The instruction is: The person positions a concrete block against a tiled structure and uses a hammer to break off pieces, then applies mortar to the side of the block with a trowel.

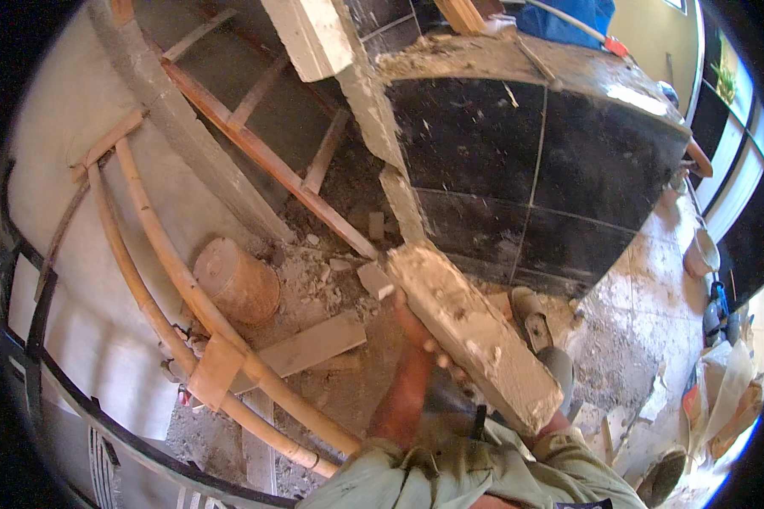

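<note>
A long pale building block [475, 339], with rough mortar smeared along its upper face, is held tilted in front of my body. My left hand [426, 338] grips its left side from below, fingers curled against it. At the near lower end my right hand [555, 424] is against the block, its fingers mostly hidden behind it. Just past the block's far end is the broken edge of a thin wall [395, 182], with a pale block [310, 38] set higher up on it. A small block piece [375, 280] sits at the wall's foot.
A bamboo ladder [157, 229] leans at left beside a dusty bucket [236, 280] and a curved dark railing [119, 424]. A wooden ladder [263, 153] stands behind. Black tiles [475, 144] face a counter at right. Boards [314, 343] and rubble lie on the floor.
</note>
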Motion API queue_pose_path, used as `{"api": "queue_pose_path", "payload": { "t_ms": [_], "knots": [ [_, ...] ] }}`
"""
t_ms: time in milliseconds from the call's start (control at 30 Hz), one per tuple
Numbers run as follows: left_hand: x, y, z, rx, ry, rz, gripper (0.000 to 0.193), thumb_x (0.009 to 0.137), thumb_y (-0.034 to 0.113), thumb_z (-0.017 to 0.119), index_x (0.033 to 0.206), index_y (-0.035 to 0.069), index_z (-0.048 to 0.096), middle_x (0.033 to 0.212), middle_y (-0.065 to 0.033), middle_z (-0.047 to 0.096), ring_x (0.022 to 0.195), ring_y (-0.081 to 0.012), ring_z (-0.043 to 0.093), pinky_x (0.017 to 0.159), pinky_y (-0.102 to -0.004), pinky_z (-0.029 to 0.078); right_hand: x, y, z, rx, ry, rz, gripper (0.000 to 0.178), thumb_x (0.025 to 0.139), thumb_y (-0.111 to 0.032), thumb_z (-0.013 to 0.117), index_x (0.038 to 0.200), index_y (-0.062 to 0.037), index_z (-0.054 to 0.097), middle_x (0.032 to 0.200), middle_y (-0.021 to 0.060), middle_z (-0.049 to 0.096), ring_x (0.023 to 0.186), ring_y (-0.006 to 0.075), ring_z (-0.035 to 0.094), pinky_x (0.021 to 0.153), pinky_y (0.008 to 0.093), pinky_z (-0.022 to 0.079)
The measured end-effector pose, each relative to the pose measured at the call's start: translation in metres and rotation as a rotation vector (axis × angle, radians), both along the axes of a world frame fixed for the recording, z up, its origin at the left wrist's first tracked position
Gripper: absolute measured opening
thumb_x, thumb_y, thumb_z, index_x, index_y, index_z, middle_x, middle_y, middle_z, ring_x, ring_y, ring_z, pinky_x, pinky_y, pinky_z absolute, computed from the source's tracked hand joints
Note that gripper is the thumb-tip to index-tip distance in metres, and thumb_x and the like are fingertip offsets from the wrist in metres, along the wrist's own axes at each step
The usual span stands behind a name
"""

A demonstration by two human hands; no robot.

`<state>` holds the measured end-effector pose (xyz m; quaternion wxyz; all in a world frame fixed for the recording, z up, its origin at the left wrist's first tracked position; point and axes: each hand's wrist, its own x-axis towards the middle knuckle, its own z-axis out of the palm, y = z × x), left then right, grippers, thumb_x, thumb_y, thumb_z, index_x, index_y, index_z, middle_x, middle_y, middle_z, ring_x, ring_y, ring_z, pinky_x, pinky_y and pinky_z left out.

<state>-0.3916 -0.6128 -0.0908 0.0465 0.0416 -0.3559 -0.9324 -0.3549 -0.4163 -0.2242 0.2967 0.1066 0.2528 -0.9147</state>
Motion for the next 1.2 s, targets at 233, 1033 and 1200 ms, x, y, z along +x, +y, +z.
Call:
{"api": "queue_pose_path", "payload": {
  "t_ms": [233, 1033, 1200],
  "knots": [
    [-0.004, -0.019, 0.042, -0.014, 0.144, 0.100, 0.072, 0.079, 0.045, 0.060, 0.137, 0.006, 0.041, 0.127, -0.0132, 0.053, 0.115, -0.0320, 0.053, 0.095, -0.0468, 0.047, 0.022, 0.024, -0.001, 0.094, -0.055, -0.101, 0.058, 0.087, -0.040, 0.054, 0.128, 0.0011, 0.047, 0.119, 0.0198, 0.058, 0.098, 0.0315, 0.061, 0.083, 0.0422, 0.052],
    [-0.031, 0.047, -0.042, -0.666, 0.152, 0.070, 0.085, 0.060, -0.001, 0.073, 0.135, -0.001, 0.034, 0.122, -0.0134, 0.049, 0.113, -0.0274, 0.051, 0.099, -0.0401, 0.041, 0.297, 0.221, -0.052, 1.517, -0.150, -0.751, 0.037, 0.089, -0.017, 0.055, 0.120, 0.0035, 0.057, 0.099, 0.0138, 0.064, 0.081, 0.0183, 0.064, 0.069, 0.0320, 0.053],
    [-0.025, 0.027, -0.092, -0.813, 0.152, 0.057, 0.077, 0.068, 0.002, 0.076, 0.133, -0.002, 0.036, 0.126, -0.0156, 0.049, 0.109, -0.0260, 0.053, 0.096, -0.0391, 0.045, 0.347, 0.218, -0.097, 2.178, -0.148, -0.571, 0.037, 0.087, -0.017, 0.060, 0.119, 0.0003, 0.056, 0.101, 0.0219, 0.062, 0.092, 0.0358, 0.061, 0.081, 0.0434, 0.049]
  ]
}}
